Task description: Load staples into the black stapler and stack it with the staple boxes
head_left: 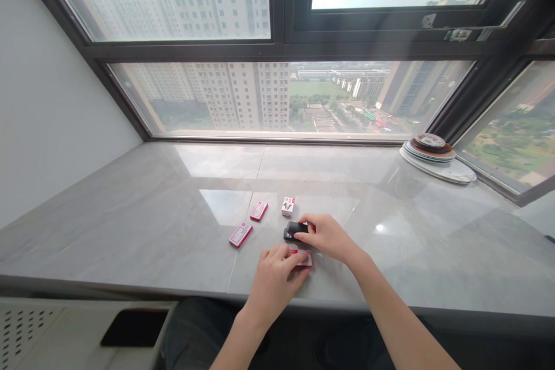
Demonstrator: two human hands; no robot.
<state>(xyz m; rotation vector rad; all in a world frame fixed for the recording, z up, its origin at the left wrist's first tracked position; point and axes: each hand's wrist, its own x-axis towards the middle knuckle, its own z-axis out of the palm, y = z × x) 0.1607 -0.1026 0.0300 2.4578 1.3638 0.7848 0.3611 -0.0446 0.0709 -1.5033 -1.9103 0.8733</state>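
Oblong black object [289,235], on grey marble-look sill [143,219]; right hand [326,235] pinches its right end, thumb opposing fingers, forearm slanting from lower right; flat red-and-white rectangular box [307,262], just nearer the edge, gripped between thumb and fingers of left hand [273,270], palm down; small white box [288,206] beyond

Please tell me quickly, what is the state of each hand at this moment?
Left hand: closed, holding a red-and-white box.
Right hand: closed, holding a black stapler.
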